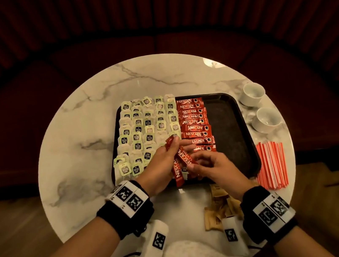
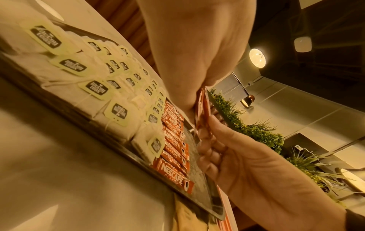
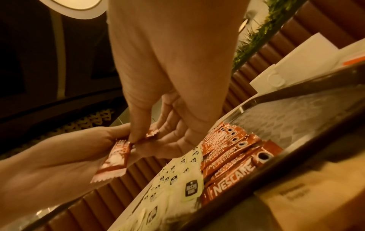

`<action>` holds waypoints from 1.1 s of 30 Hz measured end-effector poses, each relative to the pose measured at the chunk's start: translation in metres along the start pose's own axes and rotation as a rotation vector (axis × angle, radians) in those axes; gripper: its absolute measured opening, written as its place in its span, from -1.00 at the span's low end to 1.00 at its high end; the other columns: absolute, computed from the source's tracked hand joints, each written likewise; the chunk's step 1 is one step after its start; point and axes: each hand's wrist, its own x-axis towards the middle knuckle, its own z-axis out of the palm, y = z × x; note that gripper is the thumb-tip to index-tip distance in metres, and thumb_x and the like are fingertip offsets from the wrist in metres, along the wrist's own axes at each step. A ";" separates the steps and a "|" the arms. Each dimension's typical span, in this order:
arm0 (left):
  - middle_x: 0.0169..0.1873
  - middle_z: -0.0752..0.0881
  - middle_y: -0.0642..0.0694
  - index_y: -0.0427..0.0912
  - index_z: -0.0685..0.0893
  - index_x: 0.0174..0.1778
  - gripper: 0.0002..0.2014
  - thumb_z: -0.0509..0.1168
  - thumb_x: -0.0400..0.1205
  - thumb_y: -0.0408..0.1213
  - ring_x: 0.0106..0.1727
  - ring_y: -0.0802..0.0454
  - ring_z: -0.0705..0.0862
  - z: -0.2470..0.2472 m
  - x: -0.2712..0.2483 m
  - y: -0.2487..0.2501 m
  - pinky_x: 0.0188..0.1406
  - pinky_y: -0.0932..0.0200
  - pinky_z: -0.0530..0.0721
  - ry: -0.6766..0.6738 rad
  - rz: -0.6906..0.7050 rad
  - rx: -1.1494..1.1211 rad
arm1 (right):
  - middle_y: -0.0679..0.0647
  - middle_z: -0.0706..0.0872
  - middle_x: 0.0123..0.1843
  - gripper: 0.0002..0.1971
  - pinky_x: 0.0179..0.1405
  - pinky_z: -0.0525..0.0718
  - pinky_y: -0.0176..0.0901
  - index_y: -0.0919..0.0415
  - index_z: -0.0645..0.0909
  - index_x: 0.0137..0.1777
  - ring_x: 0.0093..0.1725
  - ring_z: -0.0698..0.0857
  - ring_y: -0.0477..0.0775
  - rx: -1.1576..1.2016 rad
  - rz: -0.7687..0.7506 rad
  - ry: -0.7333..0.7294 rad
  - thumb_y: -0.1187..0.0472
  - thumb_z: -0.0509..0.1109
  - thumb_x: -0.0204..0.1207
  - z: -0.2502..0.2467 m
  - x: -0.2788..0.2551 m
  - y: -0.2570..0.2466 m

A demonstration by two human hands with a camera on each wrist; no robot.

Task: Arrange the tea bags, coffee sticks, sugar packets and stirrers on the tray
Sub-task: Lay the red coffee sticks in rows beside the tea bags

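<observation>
We're on the coffee step, we think. Our left hand [image 1: 159, 165] grips a few red coffee sticks [image 1: 179, 166] over the tray [image 1: 230, 123]; right hand [image 1: 212, 166] pinches one. Next: lay it w/ the row [image 1: 195, 124], beside the tea bags [image 1: 142, 132]. Sticks say "NESCAFE CLASSIC". Tea tags too blurry.

round white marble-patterned tabletop [image 1: 84, 155] centre of the head view, dark rectangular plastic tray [image 1: 231, 132] on it mid-frame, two white ceramic cups [image 1: 254, 92] right of tray, red-and-white striped stirrer bundle [image 1: 271, 165] lower right, brown paper sugar packets [image 1: 218, 209] at near edge
</observation>
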 end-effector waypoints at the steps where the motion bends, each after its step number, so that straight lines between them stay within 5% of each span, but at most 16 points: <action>1: 0.13 0.80 -0.19 -0.27 0.67 0.26 -0.59 0.05 0.80 -0.06 0.17 -0.06 0.78 -0.002 0.000 -0.001 0.05 0.16 0.75 0.004 0.020 0.033 | 0.06 0.85 0.03 -0.80 -0.05 0.74 -0.27 0.19 0.72 0.16 0.04 0.82 -0.02 0.027 -0.014 0.010 0.28 0.47 0.55 -0.002 -0.001 0.000; 4: 0.02 0.83 -0.22 -0.28 0.73 0.14 -0.61 0.15 0.76 -0.03 0.05 -0.08 0.82 -0.006 0.001 -0.001 0.01 0.06 0.78 0.049 0.043 0.124 | 0.08 0.84 0.03 -0.80 -0.05 0.74 -0.25 0.18 0.74 0.14 0.04 0.81 0.01 0.009 -0.031 0.030 0.27 0.50 0.53 -0.008 -0.001 -0.003; 8: -0.17 0.84 -0.08 -0.19 0.73 0.06 -0.73 0.28 0.70 -0.06 -0.23 0.04 0.82 -0.008 -0.003 0.003 -0.45 0.24 0.68 0.070 0.102 0.321 | -0.04 0.81 0.02 -0.83 -0.15 0.69 -0.37 0.03 0.76 0.04 0.00 0.78 -0.16 -0.072 -0.047 0.060 0.05 0.52 0.48 -0.013 -0.002 -0.010; 11: -0.26 0.82 -0.01 -0.12 0.72 -0.05 -0.85 0.33 0.68 -0.14 -0.33 0.13 0.77 -0.008 -0.007 0.002 -0.36 0.32 0.68 -0.081 0.104 0.478 | 0.00 0.80 0.05 -0.71 -0.11 0.68 -0.31 0.03 0.74 0.11 0.02 0.79 -0.12 0.070 -0.017 0.053 -0.09 0.40 0.49 -0.013 -0.001 -0.013; 13: -0.35 0.78 0.00 -0.13 0.71 -0.13 -0.85 0.34 0.68 -0.15 -0.40 0.13 0.72 -0.007 -0.008 -0.004 -0.33 0.31 0.67 -0.178 0.085 0.591 | 0.03 0.80 0.04 -0.79 -0.02 0.68 -0.17 0.04 0.76 0.08 0.06 0.77 0.03 0.026 -0.004 0.011 -0.01 0.41 0.55 -0.013 0.000 -0.010; 17: -0.17 0.80 -0.15 -0.26 0.77 -0.02 -0.80 0.46 0.59 -0.18 -0.22 0.10 0.76 -0.009 -0.005 -0.016 -0.16 0.22 0.73 -0.216 0.088 0.643 | 0.18 0.79 -0.12 -0.83 -0.11 0.73 -0.07 0.22 0.76 -0.04 -0.15 0.71 0.17 -0.028 -0.009 0.035 0.12 0.42 0.60 -0.017 -0.002 0.001; 20: -0.07 0.82 -0.08 -0.18 0.80 0.02 -0.81 0.48 0.58 -0.17 -0.08 0.12 0.79 -0.012 -0.005 -0.018 0.01 0.18 0.75 -0.228 0.083 0.636 | 0.14 0.75 -0.22 -0.83 -0.24 0.72 -0.24 0.28 0.72 -0.01 -0.24 0.69 0.02 0.111 0.018 0.170 0.17 0.39 0.62 -0.025 -0.005 0.007; 24: -0.05 0.79 0.06 -0.16 0.80 0.09 -0.80 0.41 0.64 -0.16 -0.07 0.32 0.70 -0.014 0.000 -0.013 -0.05 0.48 0.58 -0.193 0.124 0.759 | 0.05 0.71 -0.26 -0.86 -0.32 0.67 -0.32 0.32 0.66 0.06 -0.31 0.65 -0.10 0.184 0.046 0.202 0.26 0.31 0.67 -0.026 -0.010 0.013; 29: 0.00 0.74 0.10 -0.11 0.77 0.17 -0.78 0.36 0.67 -0.14 -0.01 0.30 0.63 -0.016 0.004 -0.018 0.01 0.40 0.50 -0.260 0.118 0.922 | 0.06 0.78 -0.17 -0.86 -0.26 0.71 -0.28 0.31 0.70 0.10 -0.25 0.72 -0.11 0.111 0.044 0.154 0.28 0.39 0.62 -0.027 -0.014 0.012; 33: -0.06 0.76 0.03 -0.25 0.77 0.14 -0.79 0.37 0.67 -0.23 -0.04 0.23 0.68 -0.019 0.004 -0.017 -0.08 0.44 0.61 -0.125 0.076 0.730 | 0.19 0.79 -0.14 -0.90 -0.24 0.77 -0.25 0.32 0.68 0.07 -0.26 0.77 -0.03 0.102 0.095 0.248 0.39 0.37 0.61 -0.036 -0.010 0.018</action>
